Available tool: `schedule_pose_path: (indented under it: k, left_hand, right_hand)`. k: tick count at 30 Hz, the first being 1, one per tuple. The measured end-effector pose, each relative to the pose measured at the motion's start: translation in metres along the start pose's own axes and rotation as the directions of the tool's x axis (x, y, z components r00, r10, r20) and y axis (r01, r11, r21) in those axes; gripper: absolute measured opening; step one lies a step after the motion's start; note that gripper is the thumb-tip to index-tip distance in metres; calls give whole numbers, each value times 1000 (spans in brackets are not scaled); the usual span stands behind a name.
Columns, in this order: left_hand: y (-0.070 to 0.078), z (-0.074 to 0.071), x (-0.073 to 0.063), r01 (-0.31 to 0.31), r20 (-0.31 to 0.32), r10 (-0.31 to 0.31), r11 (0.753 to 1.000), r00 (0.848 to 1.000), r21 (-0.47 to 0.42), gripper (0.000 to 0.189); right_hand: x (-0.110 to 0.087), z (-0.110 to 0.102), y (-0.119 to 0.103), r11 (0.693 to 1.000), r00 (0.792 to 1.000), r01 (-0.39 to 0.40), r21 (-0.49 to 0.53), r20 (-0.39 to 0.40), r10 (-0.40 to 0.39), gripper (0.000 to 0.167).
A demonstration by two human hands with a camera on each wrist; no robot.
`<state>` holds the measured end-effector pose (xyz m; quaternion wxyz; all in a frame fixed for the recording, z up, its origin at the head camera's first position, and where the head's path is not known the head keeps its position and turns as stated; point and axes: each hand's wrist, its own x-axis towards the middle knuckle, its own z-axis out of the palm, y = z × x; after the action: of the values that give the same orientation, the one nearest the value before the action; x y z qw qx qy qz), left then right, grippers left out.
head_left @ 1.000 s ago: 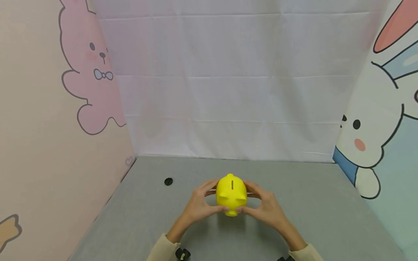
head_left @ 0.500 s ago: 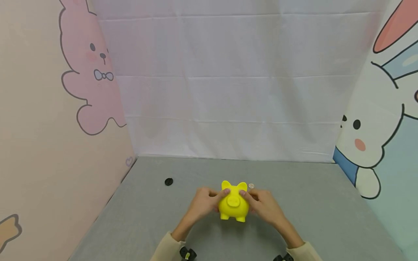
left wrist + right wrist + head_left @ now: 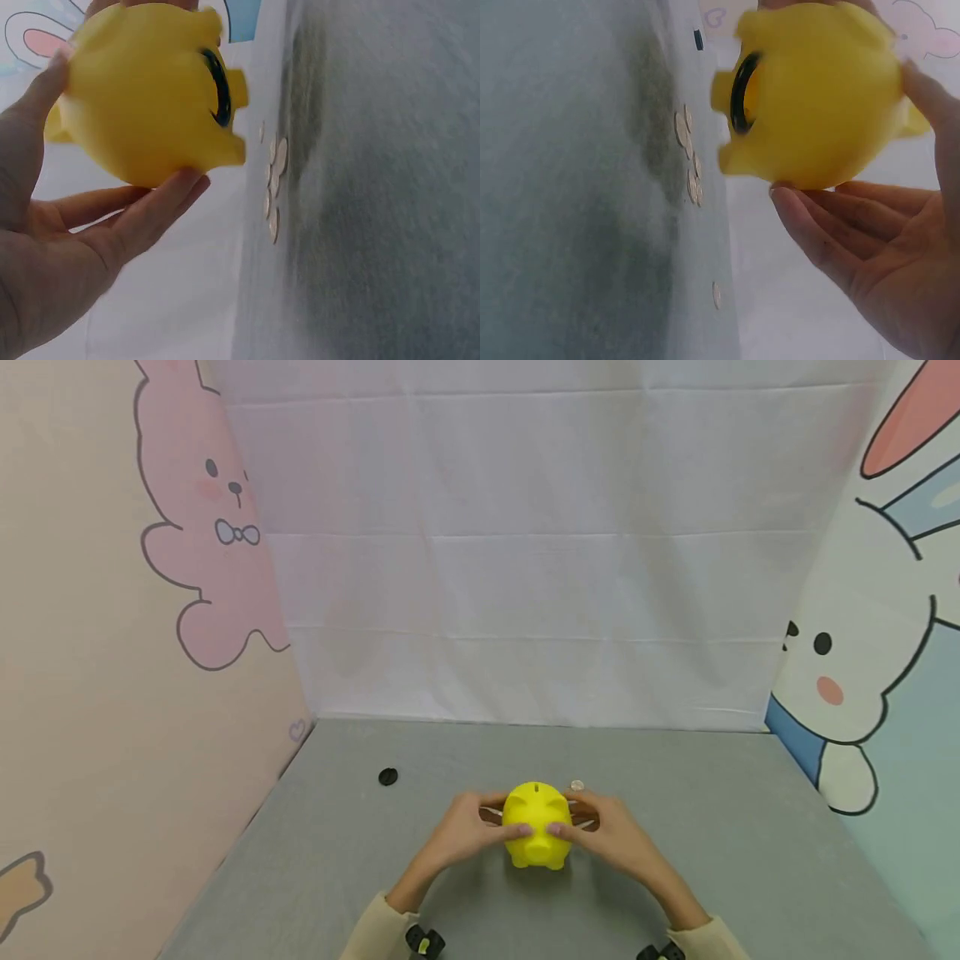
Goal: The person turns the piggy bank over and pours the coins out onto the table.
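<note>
A yellow piggy bank (image 3: 537, 814) is held off the table between both hands, snout toward me and slot on top. My left hand (image 3: 468, 831) grips its left side, thumb on the front and fingers behind. The right hand (image 3: 611, 835) grips the other side the same way. Both wrist views show the black-rimmed round hole (image 3: 219, 88) in its underside, with no plug in it. Below the bank, several silver coins (image 3: 692, 169) lie on the table; one coin (image 3: 577, 785) shows behind the right fingers in the head view.
A small black round piece (image 3: 387, 777), like a plug, lies at the left of the grey table (image 3: 720, 835). A white cloth (image 3: 525, 568) hangs at the back, and walls with cartoon figures stand on both sides.
The bank tipped until its face was toward me, then rocked part of the way back, so the slot shows again. A coin has come into view to its right. Both hands kept hold.
</note>
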<state>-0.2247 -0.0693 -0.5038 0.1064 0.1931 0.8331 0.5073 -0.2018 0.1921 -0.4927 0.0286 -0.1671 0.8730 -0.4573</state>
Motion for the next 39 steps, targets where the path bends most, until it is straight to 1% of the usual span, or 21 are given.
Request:
schedule_pose_path:
  k: [1,3,6,8,9,11,13,15,16,17,18,22,25,27,28,31,33,34,35,37,39]
  left_hand:
    - [-1,-1,0,-27,6,27,1000,1000,4,66]
    - [-3,-1,-1,-51,9,51,999,999,1,79]
    - [-2,-1,-2,-77,-9,77,997,997,-10,88]
    - [-2,0,-3,-117,-33,117,993,993,-6,90]
    - [-1,1,-5,-157,-46,157,988,987,10,91]
    - [-1,1,-8,-248,-80,251,968,965,44,93]
    - [1,1,-10,-333,-115,341,939,933,85,96]
    - [1,1,-10,-392,-142,406,912,903,118,98]
    - [2,1,-10,-404,-153,419,907,895,121,98]
    - [2,0,-9,-409,-157,424,905,892,120,97]
    - [3,0,-9,-408,-158,424,905,892,123,97]
    - [2,0,-8,-376,-145,388,921,910,105,97]
    - [1,0,-9,-353,-142,366,929,920,107,93]
    - [2,0,-8,-328,-148,343,937,928,119,86]
    - [2,0,-8,-309,-150,326,943,933,124,82]
    - [5,0,-7,-220,-153,243,964,958,151,72]
    - [7,0,-6,-155,-144,177,976,974,156,66]
    - [8,1,-5,-125,-136,146,980,980,153,62]
    - [8,1,-4,-97,-128,117,983,985,157,59]
    - [10,2,-2,-33,-113,50,988,992,151,55]
    - [11,3,-1,35,-96,-22,990,995,139,59]
  right_hand:
    - [-1,0,1,999,999,38,-9,-5,-38,60]
    - [-1,0,4,994,994,104,-14,-13,-104,72]
    - [-1,1,5,987,987,160,-16,-30,-160,79]
    - [-1,3,5,982,980,189,-25,-57,-190,80]
    - [-2,3,5,976,973,217,-30,-76,-219,81]
    - [-5,4,6,955,948,291,-50,-117,-295,85]
    - [-6,5,5,926,911,366,-90,-168,-377,89]
    - [-7,5,4,901,877,416,-124,-205,-434,92]
    - [-7,4,3,895,869,425,-136,-216,-445,93]
    - [-6,4,3,892,865,428,-143,-223,-450,92]
    - [-6,4,2,892,864,428,-143,-226,-450,92]
    - [-5,4,3,895,871,426,-128,-209,-445,91]
    - [-5,4,5,902,880,415,-124,-200,-432,86]
    - [-5,4,5,914,893,386,-125,-197,-405,80]
    - [-5,4,4,924,904,362,-124,-192,-381,77]
    - [-4,4,2,961,948,254,-106,-171,-269,63]
    - [-3,4,-1,986,976,145,-79,-152,-156,56]
    - [-3,4,-2,994,985,90,-64,-139,-98,53]
    - [-2,4,-4,998,991,38,-47,-124,-44,50]
    - [0,4,-6,999,995,-45,-23,-91,43,45]
    - [2,5,-8,995,993,-102,-2,-52,102,46]
